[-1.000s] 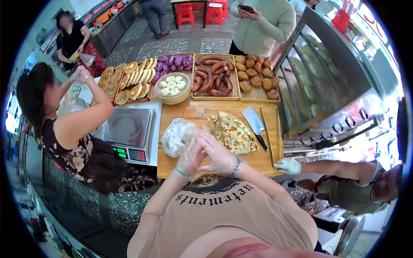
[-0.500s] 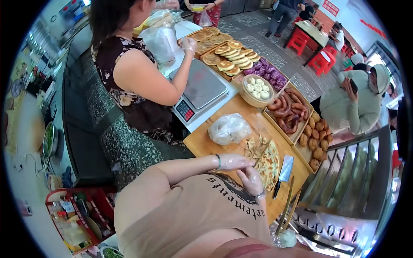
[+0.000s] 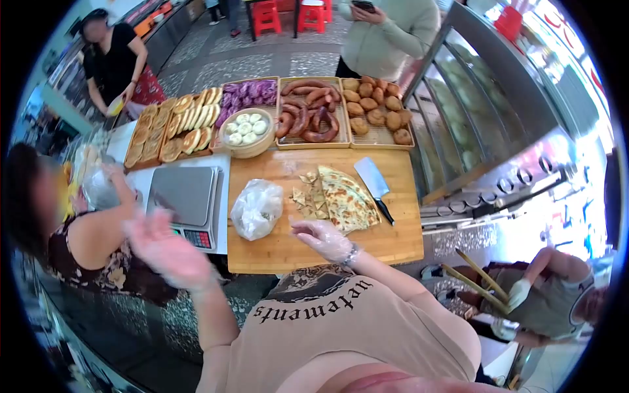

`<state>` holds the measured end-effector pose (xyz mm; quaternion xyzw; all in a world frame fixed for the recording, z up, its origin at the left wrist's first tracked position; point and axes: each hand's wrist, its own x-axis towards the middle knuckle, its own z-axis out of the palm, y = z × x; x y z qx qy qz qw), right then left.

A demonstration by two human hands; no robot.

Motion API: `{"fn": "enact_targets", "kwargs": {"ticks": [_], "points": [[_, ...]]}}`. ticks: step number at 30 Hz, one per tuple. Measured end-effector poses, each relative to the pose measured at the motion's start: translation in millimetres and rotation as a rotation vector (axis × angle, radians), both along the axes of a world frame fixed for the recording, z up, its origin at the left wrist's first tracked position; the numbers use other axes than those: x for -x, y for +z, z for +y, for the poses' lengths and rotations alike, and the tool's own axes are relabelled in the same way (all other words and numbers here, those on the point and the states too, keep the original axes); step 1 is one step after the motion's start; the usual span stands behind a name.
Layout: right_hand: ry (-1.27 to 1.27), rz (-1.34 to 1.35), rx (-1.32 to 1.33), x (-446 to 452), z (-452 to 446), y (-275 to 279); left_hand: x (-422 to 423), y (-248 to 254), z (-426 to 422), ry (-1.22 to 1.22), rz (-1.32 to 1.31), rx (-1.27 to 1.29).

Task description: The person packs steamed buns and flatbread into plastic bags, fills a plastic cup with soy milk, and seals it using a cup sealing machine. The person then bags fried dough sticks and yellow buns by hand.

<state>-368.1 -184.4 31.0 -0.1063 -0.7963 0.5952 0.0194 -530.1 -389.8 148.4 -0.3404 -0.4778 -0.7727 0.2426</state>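
Observation:
Raised off to the left, my left hand (image 3: 169, 250) wears a clear plastic glove. It is smeared by motion, fingers apart, with nothing visible in it, in front of the scale's (image 3: 185, 196) near corner. My right hand (image 3: 323, 240), also gloved, is over the wooden board (image 3: 275, 257) with its fingers stretched out and nothing held. Just beyond it lie a large browned flatbread piece (image 3: 347, 203) and several small cut pieces (image 3: 310, 200). A tied plastic bag (image 3: 257, 209) rests on the board's left part. The cleaver (image 3: 372, 180) lies right of the flatbread, handle toward me.
Behind the board stand a steamer of buns (image 3: 247, 133) and trays of sausages (image 3: 317, 118), brown balls (image 3: 375, 108), purple items (image 3: 247, 98) and flatbreads (image 3: 190, 124). A co-worker (image 3: 92, 245) is at left, another (image 3: 550, 288) at right with long sticks. A glass cabinet (image 3: 485, 105) stands right.
My hands have moved apart; the left has swung far left, away from the board. The view has turned back toward the front. The long sticks are off the board, with the co-worker at right.

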Motion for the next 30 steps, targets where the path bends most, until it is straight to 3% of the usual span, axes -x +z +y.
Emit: {"fn": "enact_targets", "kwargs": {"ticks": [1,2,3,4,5,6,8,21,24,28,30], "points": [[-0.027,-0.018,0.049,2,-4,0,-12,-18,19,0.036,0.048,0.232],[-0.043,0.026,0.172,4,-13,-3,-22,-51,27,0.145,0.104,0.643],[-0.057,0.028,0.174,0,-14,-13,-44,-73,44,-0.1,-0.146,1.005],[0.172,0.096,-0.067,-4,-15,-30,-54,-80,63,-0.653,-0.155,1.311],[0.401,0.161,-0.314,-7,-14,-38,-71,-86,75,-0.46,0.497,1.175],[0.474,0.105,-0.317,-10,-14,-44,-76,-96,80,-0.464,0.507,1.171],[0.463,-0.077,-0.184,-12,-11,-42,-79,-117,84,-0.638,0.245,1.1],[0.527,-0.298,-0.175,-10,-5,-31,-84,-129,89,-0.667,0.188,1.056],[0.468,-0.228,-0.067,-10,-7,-25,-82,-129,84,-0.649,0.148,1.087],[0.411,-0.136,-0.089,-8,-7,-27,-81,-128,82,-0.66,0.051,1.088],[0.304,-0.157,-0.321,-1,-8,-36,-77,-126,82,-0.656,-0.04,1.09]]}}
